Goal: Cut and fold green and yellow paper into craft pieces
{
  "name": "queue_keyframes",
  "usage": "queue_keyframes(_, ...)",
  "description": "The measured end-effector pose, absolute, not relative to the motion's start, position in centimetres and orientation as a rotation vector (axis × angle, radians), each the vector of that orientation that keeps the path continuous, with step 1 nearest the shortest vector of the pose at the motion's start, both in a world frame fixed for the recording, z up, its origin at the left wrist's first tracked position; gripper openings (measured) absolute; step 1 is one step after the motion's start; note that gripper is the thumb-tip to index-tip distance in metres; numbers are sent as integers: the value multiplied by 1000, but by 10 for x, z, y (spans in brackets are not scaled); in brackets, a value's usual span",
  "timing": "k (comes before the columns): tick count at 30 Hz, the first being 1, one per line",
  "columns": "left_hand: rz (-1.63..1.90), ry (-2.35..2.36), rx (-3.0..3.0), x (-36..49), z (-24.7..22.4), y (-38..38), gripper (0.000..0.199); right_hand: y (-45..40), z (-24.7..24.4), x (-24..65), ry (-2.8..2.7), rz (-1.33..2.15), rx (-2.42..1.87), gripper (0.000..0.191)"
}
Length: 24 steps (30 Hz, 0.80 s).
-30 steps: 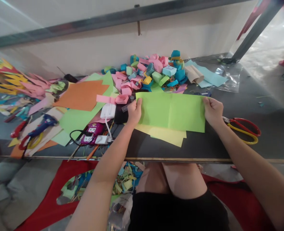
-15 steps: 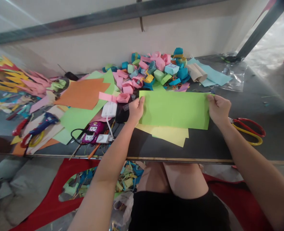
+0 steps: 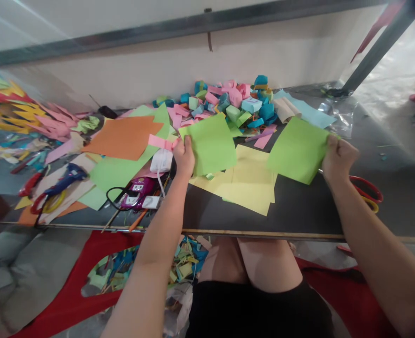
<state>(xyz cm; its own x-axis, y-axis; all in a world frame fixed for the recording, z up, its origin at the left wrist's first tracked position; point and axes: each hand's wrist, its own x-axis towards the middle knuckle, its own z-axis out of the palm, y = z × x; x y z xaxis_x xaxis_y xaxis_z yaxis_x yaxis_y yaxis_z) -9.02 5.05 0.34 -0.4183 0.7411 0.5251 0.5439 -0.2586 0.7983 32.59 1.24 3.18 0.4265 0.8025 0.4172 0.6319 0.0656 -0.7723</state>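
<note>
Between thumb and fingers, my left hand [image 3: 184, 158] pinches the left edge of a green paper piece [image 3: 212, 145]. My right hand [image 3: 339, 159] is closed on the right edge of another green paper piece [image 3: 297, 150]. Both pieces are held up over the table, with a gap between them. Below the gap lie several pale yellow paper sheets [image 3: 251, 180] on the dark tabletop. Scissors [image 3: 367, 190] with red and yellow handles rest by my right wrist, partly hidden behind it. A pink paper strip [image 3: 161, 142] lies beside my left hand.
A heap of folded paper pieces [image 3: 234, 96] sits against the wall. On the left are orange paper [image 3: 123, 136], a blue glue gun [image 3: 66, 179] and a purple power strip [image 3: 137, 195] with cables. A red chair [image 3: 77, 281] holding paper scraps stands below the table edge [image 3: 249, 232].
The single wide green sheet is now two separate pieces, one in each hand. My hands have moved apart, and more of the yellow sheets shows between them.
</note>
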Motion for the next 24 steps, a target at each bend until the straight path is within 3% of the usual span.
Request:
queue_keyframes(17,1753,1895,1518,-112,3,53,60,21,18,338,-1128,129,-1429,52)
queue_keyframes(21,1737,2082,1409,-115,4,54,50,31,7,338,-926,378,-1215,55)
queue_keyframes(24,1605,2221,1424,-123,6,54,25,27,3,330,-984,501,-1236,58)
